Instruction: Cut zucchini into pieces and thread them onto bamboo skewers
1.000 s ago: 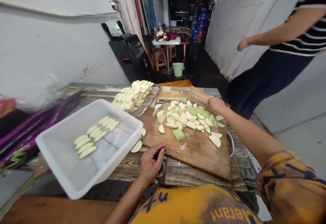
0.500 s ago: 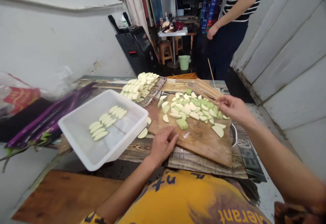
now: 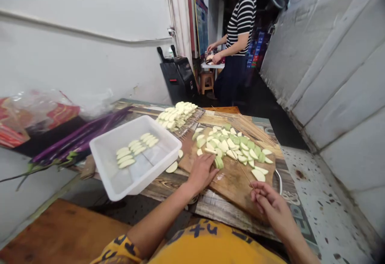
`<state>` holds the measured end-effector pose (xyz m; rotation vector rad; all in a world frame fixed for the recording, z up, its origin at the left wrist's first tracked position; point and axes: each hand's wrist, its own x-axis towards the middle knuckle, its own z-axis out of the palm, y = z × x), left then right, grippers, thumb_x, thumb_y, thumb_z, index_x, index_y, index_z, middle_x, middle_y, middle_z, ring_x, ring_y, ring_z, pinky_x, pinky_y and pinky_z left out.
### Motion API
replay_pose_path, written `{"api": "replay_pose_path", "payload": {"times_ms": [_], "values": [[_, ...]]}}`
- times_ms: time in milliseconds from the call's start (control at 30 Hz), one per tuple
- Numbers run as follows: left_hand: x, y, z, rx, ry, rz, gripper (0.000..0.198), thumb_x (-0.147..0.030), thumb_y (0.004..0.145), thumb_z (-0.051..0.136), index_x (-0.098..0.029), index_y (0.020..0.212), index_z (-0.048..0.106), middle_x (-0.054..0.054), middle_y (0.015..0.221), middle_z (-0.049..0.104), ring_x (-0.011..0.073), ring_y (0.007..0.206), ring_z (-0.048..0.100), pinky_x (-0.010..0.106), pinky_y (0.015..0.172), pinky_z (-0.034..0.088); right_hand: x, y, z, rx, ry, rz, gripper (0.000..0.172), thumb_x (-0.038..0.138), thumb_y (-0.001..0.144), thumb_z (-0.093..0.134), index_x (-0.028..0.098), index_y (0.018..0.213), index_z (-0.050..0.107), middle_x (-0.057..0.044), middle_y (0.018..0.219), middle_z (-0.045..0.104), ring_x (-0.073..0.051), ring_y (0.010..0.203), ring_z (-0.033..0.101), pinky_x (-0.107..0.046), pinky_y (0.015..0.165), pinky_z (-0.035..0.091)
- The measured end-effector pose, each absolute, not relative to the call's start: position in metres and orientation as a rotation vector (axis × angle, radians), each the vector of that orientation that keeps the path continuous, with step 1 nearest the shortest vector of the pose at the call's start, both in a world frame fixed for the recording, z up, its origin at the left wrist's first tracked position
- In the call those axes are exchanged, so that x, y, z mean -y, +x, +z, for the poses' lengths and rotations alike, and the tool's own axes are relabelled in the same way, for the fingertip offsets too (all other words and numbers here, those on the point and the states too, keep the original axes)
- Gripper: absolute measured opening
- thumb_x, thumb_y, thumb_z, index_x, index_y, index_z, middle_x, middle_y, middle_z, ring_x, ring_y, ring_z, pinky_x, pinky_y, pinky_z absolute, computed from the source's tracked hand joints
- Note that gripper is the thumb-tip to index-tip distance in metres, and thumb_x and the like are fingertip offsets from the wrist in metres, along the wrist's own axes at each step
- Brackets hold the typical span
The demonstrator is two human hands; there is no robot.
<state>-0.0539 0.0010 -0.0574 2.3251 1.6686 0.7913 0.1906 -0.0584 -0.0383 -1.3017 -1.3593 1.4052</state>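
Observation:
My right hand is closed on a thin bamboo skewer, its tip pointing up-left toward a pile of half-moon slices on the wooden cutting board. At the board's left side, my left hand has thumb and fingers around a small stack of pale green vegetable slices. Left of the board, a white plastic tub holds skewered slices. Behind it, more skewered slices are heaped on a tray.
A bundle of bamboo skewers lies behind the board. Long purple eggplants and plastic bags are at the left. Beyond the table stand a black case and a person in a striped shirt, beside a small white table.
My right hand has come from the skewer bundle to the board's front with a skewer. My left hand has reached the slice stack. The other person now stands at the small table.

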Motion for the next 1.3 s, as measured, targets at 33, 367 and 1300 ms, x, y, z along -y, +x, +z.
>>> {"api": "replay_pose_path", "payload": {"times_ms": [33, 367, 1300], "values": [[-0.001, -0.053, -0.055, -1.671, 2.337, 0.751, 0.046, -0.03, 0.079, 0.063, -0.013, 0.121, 0.054, 0.014, 0.118, 0.059, 0.0266, 0.11, 0.051, 0.043, 0.097, 0.04, 0.058, 0.19, -0.039, 1.36, -1.305, 1.397, 0.034, 0.043, 0.079, 0.055, 0.017, 0.101, 0.053, -0.001, 0.071, 0.056, -0.008, 0.048, 0.038, -0.022, 0.044, 0.025], [0.011, -0.054, -0.037, -1.503, 1.726, 1.184, 0.051, -0.031, 0.076, 0.063, -0.015, 0.124, 0.053, 0.015, 0.124, 0.056, 0.0259, 0.11, 0.054, 0.045, 0.096, 0.043, 0.07, 0.187, -0.034, 1.216, -1.138, 1.553, 0.034, 0.046, 0.084, 0.056, 0.022, 0.108, 0.052, 0.0, 0.074, 0.055, -0.009, 0.05, 0.037, -0.023, 0.046, 0.025], [0.017, -0.022, -0.007, -0.755, 0.577, 1.16, 0.03, -0.015, 0.081, 0.061, -0.014, 0.11, 0.063, 0.006, 0.099, 0.069, 0.0139, 0.093, 0.064, 0.03, 0.095, 0.045, 0.051, 0.154, -0.011, 1.848, -1.271, 0.957, 0.028, 0.034, 0.091, 0.042, 0.022, 0.11, 0.059, 0.001, 0.061, 0.059, -0.015, 0.053, 0.055, -0.026, 0.054, 0.044]]}}
